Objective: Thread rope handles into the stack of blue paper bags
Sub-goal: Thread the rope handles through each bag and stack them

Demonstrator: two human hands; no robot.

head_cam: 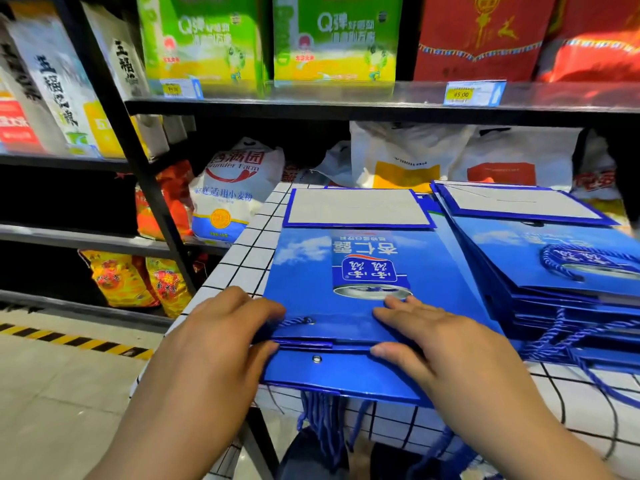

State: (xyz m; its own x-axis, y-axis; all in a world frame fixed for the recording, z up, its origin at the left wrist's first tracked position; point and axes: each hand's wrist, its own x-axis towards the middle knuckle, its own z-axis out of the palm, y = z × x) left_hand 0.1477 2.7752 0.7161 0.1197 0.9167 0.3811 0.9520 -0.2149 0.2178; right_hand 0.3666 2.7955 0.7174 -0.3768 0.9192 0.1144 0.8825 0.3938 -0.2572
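Note:
A flat blue paper bag (363, 282) with a printed can lies on top of a small stack on the white checked table (239, 265). A blue rope (294, 321) runs into the bag's upper left eyelet. My left hand (221, 334) pinches that rope and the bag's left edge at its mouth. My right hand (429, 337) holds the bag's upper flap, fingers flat on top and thumb under the edge. A second eyelet (316, 358) shows on the lower flap with no rope in it. Loose blue ropes (322, 424) hang off the table's near edge.
A second stack of blue bags with rope handles (561, 271) lies to the right. Black shelves (145, 188) with flour sacks, boxes and red bags stand behind and left. The floor at left has a yellow-black stripe (76, 341).

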